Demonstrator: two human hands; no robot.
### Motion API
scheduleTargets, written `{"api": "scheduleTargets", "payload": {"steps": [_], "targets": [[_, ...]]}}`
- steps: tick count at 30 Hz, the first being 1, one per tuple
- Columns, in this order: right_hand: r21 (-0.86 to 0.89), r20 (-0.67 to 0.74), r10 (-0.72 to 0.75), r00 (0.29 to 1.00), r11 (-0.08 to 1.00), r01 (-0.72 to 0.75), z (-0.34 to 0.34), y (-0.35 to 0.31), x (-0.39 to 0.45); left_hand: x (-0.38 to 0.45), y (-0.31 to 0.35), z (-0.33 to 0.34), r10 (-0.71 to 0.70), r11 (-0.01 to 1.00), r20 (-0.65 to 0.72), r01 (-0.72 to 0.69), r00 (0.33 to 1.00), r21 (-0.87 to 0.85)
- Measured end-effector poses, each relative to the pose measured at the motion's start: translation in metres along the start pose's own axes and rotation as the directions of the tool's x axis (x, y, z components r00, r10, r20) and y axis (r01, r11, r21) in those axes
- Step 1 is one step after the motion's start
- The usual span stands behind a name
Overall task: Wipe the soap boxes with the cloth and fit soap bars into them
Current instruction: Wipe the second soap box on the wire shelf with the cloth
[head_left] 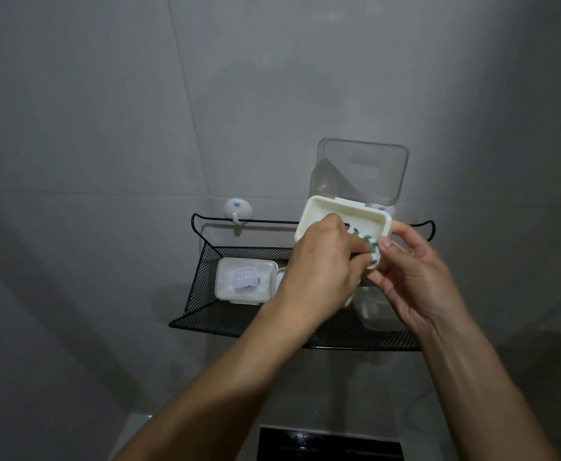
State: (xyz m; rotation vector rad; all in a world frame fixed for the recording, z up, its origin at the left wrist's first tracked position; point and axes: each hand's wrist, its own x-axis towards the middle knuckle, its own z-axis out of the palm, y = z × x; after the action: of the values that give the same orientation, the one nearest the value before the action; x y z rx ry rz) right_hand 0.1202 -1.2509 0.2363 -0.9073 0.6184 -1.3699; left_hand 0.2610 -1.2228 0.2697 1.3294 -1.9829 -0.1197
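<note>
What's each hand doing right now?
Left hand: pinches a green-patterned item inside the cream soap box.
Right hand: grips that box's near end.

1. A black wire-mesh shelf (239, 322) hangs on the grey tiled wall, its top rail caught on a white hook (236, 209).
2. A closed translucent soap box (244, 281) with a pale purple label lies at the shelf's left end.
3. Another white box (377, 311) sits at its right end, partly hidden by a forearm.
</note>
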Motion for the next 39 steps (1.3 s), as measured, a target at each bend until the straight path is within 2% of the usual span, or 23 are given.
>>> {"api": "scheduleTargets", "payload": {"steps": [3,5,9,11,15,19,21,24,27,33,35,37,39], "targets": [[0.009,-0.036,0.024,0.999,1.0,-0.024,-0.001,0.0,-0.002,-0.001,-0.006,-0.004,0.066,0.993,0.043,-0.07,0.997,0.1],[0.016,-0.054,0.035,0.998,0.999,-0.034,-0.003,-0.001,-0.004,-0.001,-0.013,-0.008,0.063,0.988,0.046,-0.069,0.997,0.138],[0.014,-0.066,0.038,0.997,0.999,-0.037,-0.002,0.0,-0.005,0.0,-0.02,-0.014,-0.007,0.998,-0.007,0.008,1.0,0.062],[0.001,-0.057,0.054,0.997,0.999,-0.054,0.002,0.002,-0.004,0.0,-0.007,-0.008,0.002,1.0,-0.011,-0.002,1.0,-0.013],[-0.023,-0.089,0.061,0.994,0.998,-0.063,0.002,-0.004,-0.002,-0.005,0.004,0.0,0.048,0.998,0.035,-0.046,0.998,-0.037],[-0.049,-0.114,0.085,0.99,0.995,-0.091,-0.002,-0.009,-0.005,-0.006,-0.005,-0.005,0.131,0.975,0.026,-0.134,0.991,0.18],[-0.059,-0.119,0.093,0.988,0.993,-0.1,-0.003,-0.012,-0.006,-0.004,-0.01,-0.009,0.154,0.96,0.053,-0.162,0.987,0.23],[-0.087,-0.156,0.089,0.984,0.991,-0.104,-0.008,-0.019,-0.007,-0.001,-0.027,-0.02,0.085,0.957,0.119,-0.114,0.989,0.266],[-0.128,-0.182,0.077,0.98,0.987,-0.102,-0.01,-0.021,-0.005,0.001,-0.042,-0.027,0.048,0.969,0.162,-0.085,0.986,0.232],[-0.158,-0.149,0.11,0.983,0.978,-0.134,-0.005,-0.013,-0.006,-0.002,-0.036,-0.017,0.154,0.974,0.258,-0.191,0.954,0.122],[-0.159,-0.155,0.112,0.981,0.978,-0.137,-0.008,-0.014,-0.007,-0.003,-0.042,-0.021,0.144,0.968,0.285,-0.194,0.948,0.158],[-0.158,-0.174,0.107,0.979,0.978,-0.135,-0.01,-0.015,-0.007,-0.003,-0.053,-0.03,0.077,0.951,0.324,-0.167,0.943,0.26],[-0.149,-0.176,0.113,0.978,0.979,-0.14,-0.01,-0.013,-0.007,-0.004,-0.062,-0.037,0.036,0.95,0.347,-0.139,0.937,0.278]]}}
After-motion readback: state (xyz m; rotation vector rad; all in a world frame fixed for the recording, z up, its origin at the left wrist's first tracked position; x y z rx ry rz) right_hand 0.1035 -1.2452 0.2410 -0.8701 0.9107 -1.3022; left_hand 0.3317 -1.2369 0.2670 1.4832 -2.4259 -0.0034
